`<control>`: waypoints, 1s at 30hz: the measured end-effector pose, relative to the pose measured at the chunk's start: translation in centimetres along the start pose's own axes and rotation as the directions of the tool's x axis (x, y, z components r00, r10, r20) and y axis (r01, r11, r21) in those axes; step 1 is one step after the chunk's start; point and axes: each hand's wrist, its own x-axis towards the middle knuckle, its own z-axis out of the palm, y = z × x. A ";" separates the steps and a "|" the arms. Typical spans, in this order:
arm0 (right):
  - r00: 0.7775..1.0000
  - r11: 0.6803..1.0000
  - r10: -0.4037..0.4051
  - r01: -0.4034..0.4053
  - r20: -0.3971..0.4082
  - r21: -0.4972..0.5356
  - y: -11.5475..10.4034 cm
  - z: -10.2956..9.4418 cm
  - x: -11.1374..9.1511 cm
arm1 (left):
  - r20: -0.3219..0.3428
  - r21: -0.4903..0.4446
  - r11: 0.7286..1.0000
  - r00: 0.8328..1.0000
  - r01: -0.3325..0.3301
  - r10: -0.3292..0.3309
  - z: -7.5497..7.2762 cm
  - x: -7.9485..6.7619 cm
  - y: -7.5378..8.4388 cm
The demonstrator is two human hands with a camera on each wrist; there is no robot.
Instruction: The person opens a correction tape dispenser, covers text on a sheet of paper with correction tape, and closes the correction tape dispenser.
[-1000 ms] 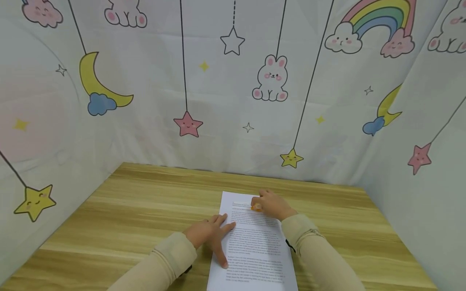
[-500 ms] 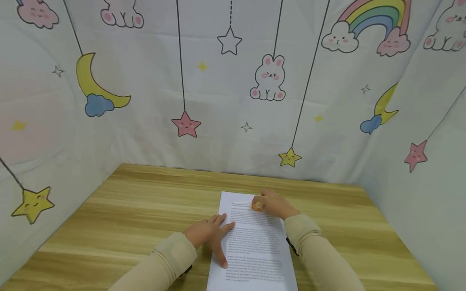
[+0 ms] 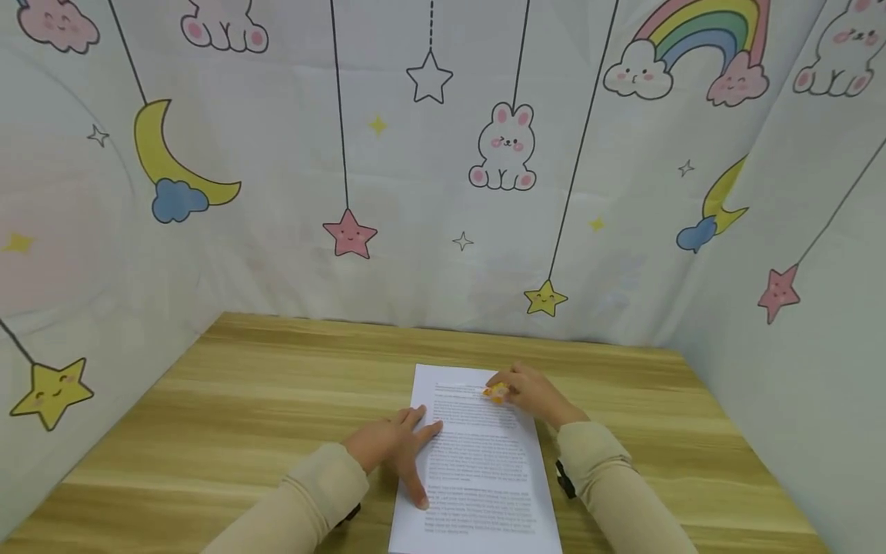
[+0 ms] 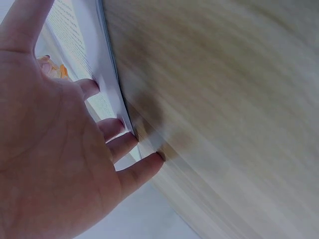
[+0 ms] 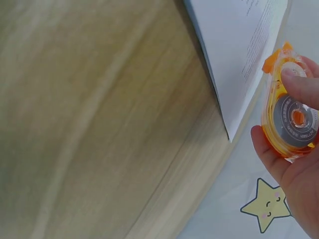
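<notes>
"On the counter [image 3: 291,385], how far has the work got?"

"Printed page [image 3: 477,469] lying flat and steadied; tape dispenser [image 5: 285,122] in hand, at the upper printed lines, toward the page's right side. That much I judge complete."

"Outstanding?"

"No laid strip can be made out at this size, so I cannot certify any line as covered. Lower paragraphs read as plain print, and the dispenser is not set down. Provisional judgement: an early stage, confined to the top lines."

"State of the hands?"

"Left hand [image 3: 394,446]: spread along the page's left edge, thumb apart from the fingers. Right hand [image 3: 536,392]: pinching the dispenser, thumb laid on its face."

"Which way does the dispenser point?"

"By the right wrist view, its long axis runs close to upright, orange nose [image 5: 271,62] at the upper end and leaning slightly left, rounded reel end below. By the head view, the nose appears directed to the person's left, across the print; fingers hide part of the body. Whether it touches the paper, I cannot tell."

"And the page?"

"Long axis running away from the person, the far short edge beyond both hands."
</notes>
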 end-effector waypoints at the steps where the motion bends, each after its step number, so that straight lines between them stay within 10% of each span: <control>1: 1.000 1.000 0.000 0.000 -0.002 -0.012 0.0 0.0 0.0 | 0.005 0.004 1.000 1.000 -0.003 0.003 -0.1 -0.1 0.0; 13: 0.991 0.984 -0.123 0.115 -0.052 -0.138 -1.1 0.8 1.0 | 0.006 -0.015 1.000 1.000 -0.002 0.002 0.8 1.2 -0.5; 30: 0.998 0.962 -0.042 0.054 0.047 -0.268 -2.3 0.5 1.7 | -0.014 -0.001 1.000 1.000 -0.017 0.017 1.2 1.8 -0.4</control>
